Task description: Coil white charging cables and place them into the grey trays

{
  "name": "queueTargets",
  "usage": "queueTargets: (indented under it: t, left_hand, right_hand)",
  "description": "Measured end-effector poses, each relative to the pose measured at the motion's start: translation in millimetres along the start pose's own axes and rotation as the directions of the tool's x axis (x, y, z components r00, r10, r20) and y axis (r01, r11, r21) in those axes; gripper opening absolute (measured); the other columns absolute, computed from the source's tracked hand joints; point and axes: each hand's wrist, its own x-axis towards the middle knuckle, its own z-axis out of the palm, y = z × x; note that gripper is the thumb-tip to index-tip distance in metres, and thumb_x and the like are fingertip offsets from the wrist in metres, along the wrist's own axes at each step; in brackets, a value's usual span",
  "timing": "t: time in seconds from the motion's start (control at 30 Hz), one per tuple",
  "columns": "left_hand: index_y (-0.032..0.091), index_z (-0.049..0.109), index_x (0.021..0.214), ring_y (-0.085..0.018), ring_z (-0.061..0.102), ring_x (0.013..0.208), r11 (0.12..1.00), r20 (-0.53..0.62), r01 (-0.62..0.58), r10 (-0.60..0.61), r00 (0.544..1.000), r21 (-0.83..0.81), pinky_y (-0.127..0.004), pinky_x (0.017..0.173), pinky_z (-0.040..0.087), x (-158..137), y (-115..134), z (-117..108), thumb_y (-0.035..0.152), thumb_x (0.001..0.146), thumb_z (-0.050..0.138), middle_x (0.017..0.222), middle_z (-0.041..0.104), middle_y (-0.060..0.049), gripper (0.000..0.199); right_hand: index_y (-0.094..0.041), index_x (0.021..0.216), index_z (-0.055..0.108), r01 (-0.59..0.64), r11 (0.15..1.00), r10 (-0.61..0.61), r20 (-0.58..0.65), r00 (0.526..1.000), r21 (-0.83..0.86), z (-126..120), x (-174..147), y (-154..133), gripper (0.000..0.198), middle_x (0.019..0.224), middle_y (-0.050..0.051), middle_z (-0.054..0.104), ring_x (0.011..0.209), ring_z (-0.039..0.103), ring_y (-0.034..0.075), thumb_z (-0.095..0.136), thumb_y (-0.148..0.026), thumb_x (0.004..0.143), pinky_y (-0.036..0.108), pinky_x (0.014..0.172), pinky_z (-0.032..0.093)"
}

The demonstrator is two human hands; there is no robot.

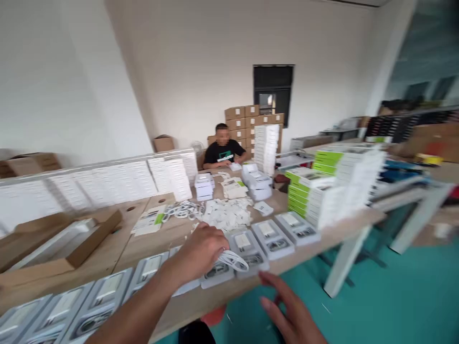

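Under the curled fingers of the left hand [201,253] sits a coiled white cable [233,260], pinched over a grey plastic packaging tray [218,273]. Just right, the right hand [290,310] hovers, fingers loosely spread, holding nothing, beside the wooden table [208,298] edge.

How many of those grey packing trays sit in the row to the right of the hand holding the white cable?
3: one right beside the left hand, one in the middle, one nearest the green-and-white box stack. More trays continue left; some may be hidden under the arm.
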Motion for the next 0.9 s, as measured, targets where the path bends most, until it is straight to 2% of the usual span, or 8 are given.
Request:
queueTargets:
  t: [0.03,0.13,0.27,0.33,0.47,0.6,0.73,0.9]
  left_hand:
    - [0.028,0.07,0.085,-0.022,0.063,0.081,0.996,0.006,-0.054,0.055,0.998,-0.067,-0.038,0.085,0.038,5.9,20.9,9.7,0.02,0.092,0.045,0.08,0.07,-0.004,0.027]
    - [0.028,0.069,0.094,-0.024,0.061,0.095,0.981,-0.093,-0.091,0.076,0.993,-0.171,-0.042,0.093,0.038,15.1,66.6,31.4,0.021,0.093,0.045,0.096,0.069,-0.005,0.024]
    - [0.026,0.057,0.112,-0.028,0.05,0.115,0.89,-0.327,0.182,-0.334,0.884,-0.418,-0.04,0.086,0.045,9.1,98.8,56.3,0.034,0.094,0.048,0.122,0.056,-0.01,0.021]
    - [0.024,0.053,0.106,-0.025,0.056,0.101,0.689,-0.158,0.256,-0.477,0.864,-0.679,-0.034,0.075,0.049,5.0,110.2,74.8,0.043,0.094,0.049,0.106,0.057,-0.008,0.023]
    - [0.022,0.052,0.109,-0.02,0.06,0.087,0.2,0.171,0.234,-0.289,0.942,-0.952,-0.032,0.065,0.054,4.8,128.4,115.5,0.047,0.092,0.051,0.1,0.054,-0.006,0.03]
    - [0.025,0.047,0.13,-0.018,0.06,0.084,0.043,0.184,0.208,-0.318,0.93,-0.977,-0.026,0.053,0.052,5.0,129.7,134.8,0.042,0.091,0.058,0.11,0.055,-0.007,0.044]
    - [0.022,0.057,0.112,-0.014,0.061,0.073,-0.176,0.272,0.227,-0.302,0.914,-0.958,-0.017,0.04,0.04,-2.2,117.5,136.4,0.042,0.088,0.062,0.094,0.055,-0.003,0.031]
    - [0.019,0.05,0.083,-0.01,0.056,0.056,-0.375,0.422,0.336,-0.176,0.89,-0.864,-0.016,0.035,0.02,-10.4,104.8,137.2,0.06,0.087,0.054,0.079,0.056,-0.003,0.041]
  right_hand:
    - [-0.036,0.132,0.051,0.115,0.991,-0.123,0.143,0.982,0.066,-7.1,10.4,-13.9,0.05,0.129,0.003,0.061,0.107,0.061,0.023,0.06,-0.049,0.084,0.031,0.087,0.053]
    - [-0.029,0.113,0.063,0.198,0.961,-0.238,0.209,0.949,0.193,-30.9,28.5,-41.1,0.032,0.103,0.004,0.067,0.091,0.06,0.022,0.049,-0.047,0.091,0.031,0.08,0.049]
    - [-0.021,0.076,0.061,0.041,0.876,-0.067,0.035,0.997,0.48,-47.0,24.8,-40.3,0.04,0.07,0.0,0.057,0.067,0.048,0.015,0.047,-0.056,0.09,0.027,0.062,0.04]
    - [-0.02,0.076,0.061,-0.008,0.785,0.045,-0.044,0.998,0.619,-45.3,19.2,-34.1,0.041,0.07,0.0,0.056,0.067,0.047,0.014,0.051,-0.059,0.087,0.026,0.063,0.04]
    - [-0.022,0.088,0.065,-0.149,0.612,0.249,-0.01,0.968,0.776,-28.5,8.7,-32.8,0.041,0.07,0.0,0.057,0.064,0.049,0.014,0.056,-0.061,0.083,0.025,0.056,0.041]
    - [-0.022,0.097,0.066,-0.228,0.505,0.237,0.12,0.964,0.833,-14.4,2.9,-42.6,0.045,0.069,-0.001,0.056,0.055,0.047,0.012,0.057,-0.063,0.081,0.023,0.04,0.033]
    - [-0.019,0.088,0.067,-0.211,0.502,0.106,0.182,0.978,0.839,-16.3,5.2,-45.3,0.039,0.061,-0.004,0.048,0.051,0.042,0.009,0.062,-0.057,0.081,0.02,0.039,0.032]
    - [-0.02,0.106,0.066,-0.216,0.681,-0.011,0.305,0.952,0.699,-25.9,14.1,-32.1,0.044,0.063,-0.003,0.055,0.048,0.048,0.011,0.052,-0.057,0.087,0.025,0.045,0.044]
